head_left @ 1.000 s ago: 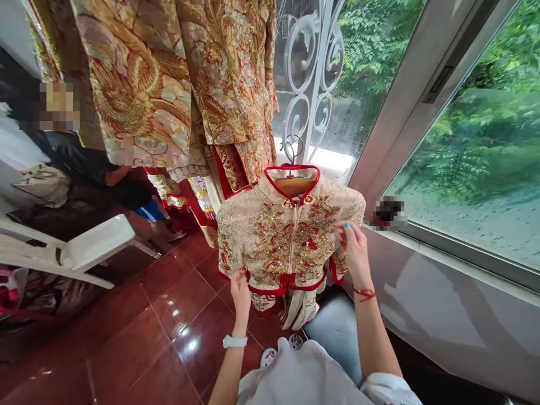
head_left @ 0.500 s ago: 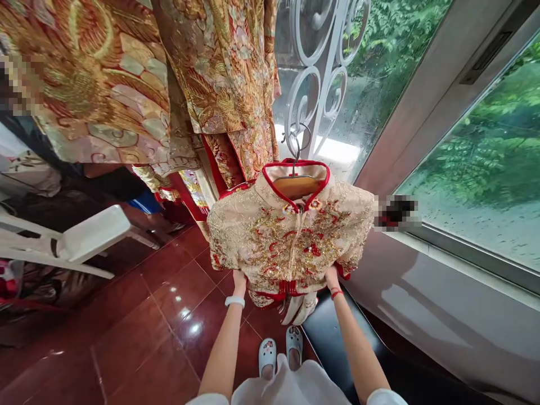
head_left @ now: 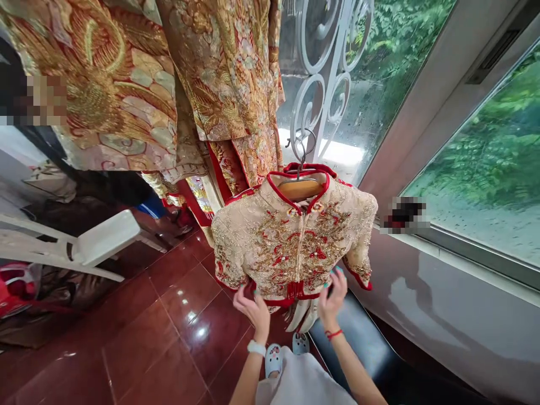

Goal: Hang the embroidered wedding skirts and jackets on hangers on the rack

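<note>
A beige embroidered jacket (head_left: 291, 242) with red trim, gold beading and a stand collar hangs in front of me. Its wooden hanger (head_left: 300, 189) shows at the neck, and the hook reaches up to a ring. Near the jacket's lower left hem is my left hand (head_left: 254, 309), fingers spread and curved, with nothing in it. My right hand (head_left: 333, 295) is by the lower right hem, also open, with thumb and fingers apart. Whether the fingertips touch the cloth I cannot tell. Pale strips of fabric (head_left: 304, 315) dangle below the hem between my hands.
Gold and red embroidered garments (head_left: 240, 73) hang at upper left. White scrollwork metal (head_left: 314, 95) stands before the window. A black bench (head_left: 358, 332) is at lower right, a white chair (head_left: 105, 236) at left. Part of a person shows behind the garments.
Both hands have come off the jacket's lower sides, drawn back toward me and opened. The jacket's sleeves now hang lower, and its front has settled.
</note>
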{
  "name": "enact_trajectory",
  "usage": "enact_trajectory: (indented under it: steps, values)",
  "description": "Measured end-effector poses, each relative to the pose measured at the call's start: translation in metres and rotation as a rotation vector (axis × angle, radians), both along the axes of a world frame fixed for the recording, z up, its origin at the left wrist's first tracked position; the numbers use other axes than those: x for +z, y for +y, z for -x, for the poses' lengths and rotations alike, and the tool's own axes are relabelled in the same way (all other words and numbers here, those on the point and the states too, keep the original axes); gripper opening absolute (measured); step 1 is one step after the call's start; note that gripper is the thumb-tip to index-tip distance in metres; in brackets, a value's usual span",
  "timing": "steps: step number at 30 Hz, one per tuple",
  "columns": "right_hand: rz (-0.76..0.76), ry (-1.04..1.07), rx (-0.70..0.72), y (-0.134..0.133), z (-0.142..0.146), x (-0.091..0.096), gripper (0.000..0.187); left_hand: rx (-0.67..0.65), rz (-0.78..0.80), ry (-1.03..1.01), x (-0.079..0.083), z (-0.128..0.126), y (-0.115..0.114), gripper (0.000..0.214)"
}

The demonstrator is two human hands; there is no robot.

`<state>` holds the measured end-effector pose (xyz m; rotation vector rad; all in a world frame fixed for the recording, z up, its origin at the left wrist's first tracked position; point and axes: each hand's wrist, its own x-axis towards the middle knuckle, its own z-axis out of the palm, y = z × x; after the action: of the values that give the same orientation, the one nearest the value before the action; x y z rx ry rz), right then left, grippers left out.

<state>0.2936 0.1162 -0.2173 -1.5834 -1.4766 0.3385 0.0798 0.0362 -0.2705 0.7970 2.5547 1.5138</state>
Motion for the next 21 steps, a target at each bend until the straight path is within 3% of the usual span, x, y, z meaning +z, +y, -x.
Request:
enact_trajectory:
  steps: [1, 3, 4, 6, 8, 10, 12, 14, 17, 19, 21]
  values:
    - [-0.058, -0.126, 0.148, 0.000, 0.013, 0.004, 0.044, -0.175, -0.044, 0.153, 0.005, -0.009, -0.001, 0.041]
    - [-0.025, -0.365, 0.415, 0.016, 0.041, 0.018, 0.044, -0.534, -0.026, 0.388, 0.021, -0.019, 0.012, 0.037]
    - [0.022, -0.438, 0.460, 0.029, 0.053, 0.026, 0.046, -0.639, 0.032, 0.447, 0.031, -0.020, 0.024, 0.041]
    - [0.072, -0.529, 0.494, 0.052, 0.070, 0.039, 0.053, -0.724, 0.136, 0.493, 0.051, -0.017, 0.049, 0.049]
    - [0.059, -0.547, 0.467, 0.059, 0.070, 0.039, 0.056, -0.742, 0.134, 0.496, 0.061, -0.011, 0.059, 0.051]
    - [0.033, -0.503, 0.385, 0.043, 0.053, 0.022, 0.056, -0.682, 0.051, 0.453, 0.057, -0.006, 0.046, 0.046]
    - [0.074, -0.422, 0.300, 0.008, 0.024, -0.008, 0.056, -0.518, -0.032, 0.323, 0.041, 0.001, 0.016, 0.039]
    - [0.214, -0.334, 0.342, -0.032, -0.009, -0.044, 0.059, -0.352, -0.054, 0.090, 0.022, 0.012, -0.016, 0.035]
    - [0.494, -0.037, 0.420, -0.070, -0.048, -0.086, 0.058, -0.351, 0.007, -0.279, 0.006, 0.033, -0.040, 0.030]
    - [0.535, 0.197, 0.277, -0.066, -0.063, -0.095, 0.052, -0.379, 0.032, -0.413, 0.007, 0.048, -0.033, 0.026]
    - [0.480, 0.338, 0.135, -0.038, -0.069, -0.089, 0.047, -0.342, 0.029, -0.462, 0.013, 0.063, -0.014, 0.025]
